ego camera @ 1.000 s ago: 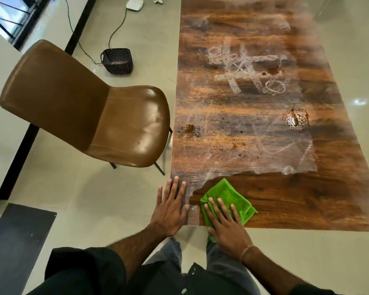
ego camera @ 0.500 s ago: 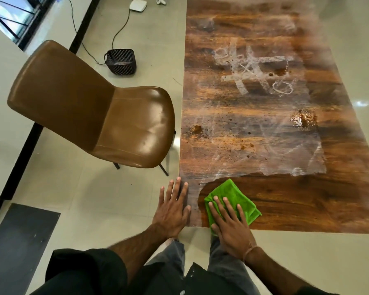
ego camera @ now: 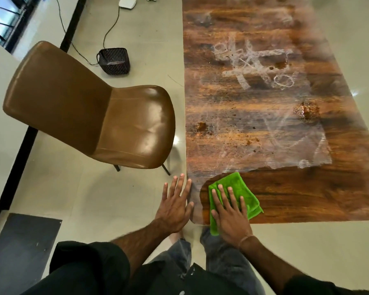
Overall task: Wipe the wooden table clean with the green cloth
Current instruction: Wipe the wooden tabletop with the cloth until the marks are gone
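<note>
The wooden table (ego camera: 307, 194) stretches away from me, dark and clean along its near strip, hazy white with chalk marks and brown spill spots farther out. A folded green cloth (ego camera: 237, 189) lies at the near left corner, partly hanging over the near edge. My right hand (ego camera: 230, 211) presses flat on the cloth with straight, spread fingers. My left hand (ego camera: 176, 203) rests flat with straight fingers at the table's left edge, beside the cloth and not touching it.
A brown leather chair (ego camera: 90, 109) stands left of the table, close to its edge. A small dark ribbed box (ego camera: 114, 60) with a cable sits on the floor behind it. A white device (ego camera: 127, 2) lies farther back. Two brown puddles (ego camera: 306, 110) sit mid-table.
The view has shifted slightly, so the table sits a bit further right. My right hand and the cloth stay at the near left corner; my left hand has not moved.
</note>
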